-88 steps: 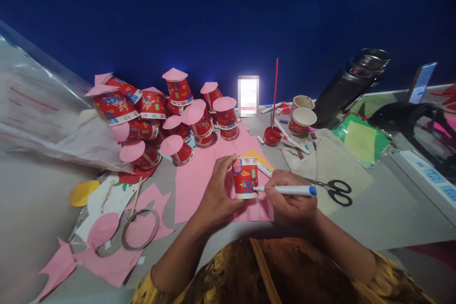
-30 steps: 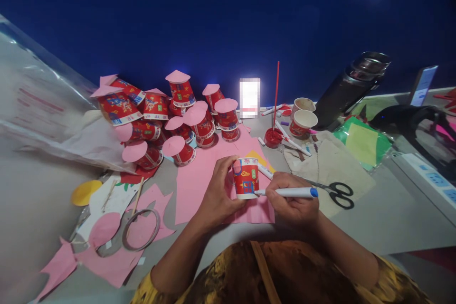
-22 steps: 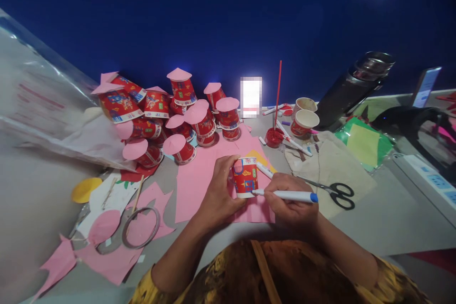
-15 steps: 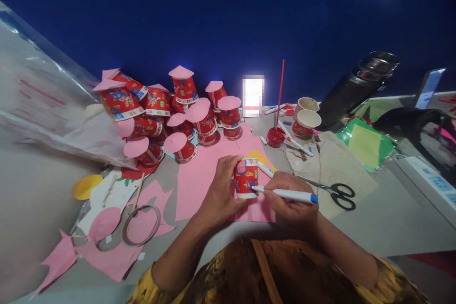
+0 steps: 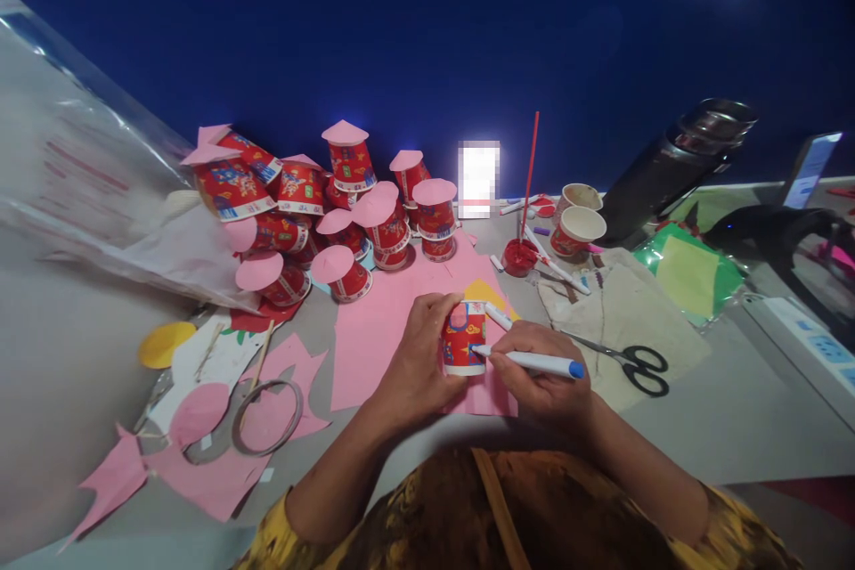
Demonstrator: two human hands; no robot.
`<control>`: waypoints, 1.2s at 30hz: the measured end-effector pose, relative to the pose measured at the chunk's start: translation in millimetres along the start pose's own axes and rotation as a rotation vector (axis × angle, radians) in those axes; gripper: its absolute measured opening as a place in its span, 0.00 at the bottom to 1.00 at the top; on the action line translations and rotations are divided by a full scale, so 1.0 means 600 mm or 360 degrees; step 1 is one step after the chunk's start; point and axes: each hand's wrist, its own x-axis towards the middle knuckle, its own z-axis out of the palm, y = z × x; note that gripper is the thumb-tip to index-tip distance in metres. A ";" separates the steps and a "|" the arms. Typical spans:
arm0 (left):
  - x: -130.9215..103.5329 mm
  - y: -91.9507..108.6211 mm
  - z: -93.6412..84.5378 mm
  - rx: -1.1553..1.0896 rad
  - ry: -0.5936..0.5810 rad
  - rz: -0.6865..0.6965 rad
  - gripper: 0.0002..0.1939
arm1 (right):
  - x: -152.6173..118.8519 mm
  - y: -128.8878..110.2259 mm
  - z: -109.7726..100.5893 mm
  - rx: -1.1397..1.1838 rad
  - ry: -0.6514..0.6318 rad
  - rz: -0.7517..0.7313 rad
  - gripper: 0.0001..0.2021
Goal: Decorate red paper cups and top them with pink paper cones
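Note:
A red printed paper cup (image 5: pixel 463 343) is gripped along its left side by my left hand (image 5: pixel 420 352), thumb at the bottom and fingers at the top. A white marker with a blue end (image 5: pixel 544 363) lies in the closed fingers of my right hand (image 5: pixel 544 378), its tip at the blue marks on the cup's lower right. Pink paper (image 5: pixel 380 347) is beneath the cup. Beyond my right hand rests a capless-looking white marker (image 5: pixel 498 315), partly hidden, near a yellow paper piece (image 5: pixel 489 292).
Several red cups with pink paper cone tops (image 5: pixel 378 227) are piled at the back left. Black-handled scissors (image 5: pixel 645 370) lie on a beige cloth (image 5: pixel 668 321) at right. A tape roll (image 5: pixel 239 427) sits among pink scraps. A dark flask (image 5: pixel 668 160) leans at the back right.
The marker's blue end has swung slightly left and down with my right hand, its tip still at the cup. My left hand keeps its grip. The whole view has shifted slightly.

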 end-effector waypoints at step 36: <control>-0.001 0.004 -0.003 0.0098 -0.0079 -0.0052 0.40 | -0.001 -0.002 -0.001 0.0027 -0.0146 0.0048 0.09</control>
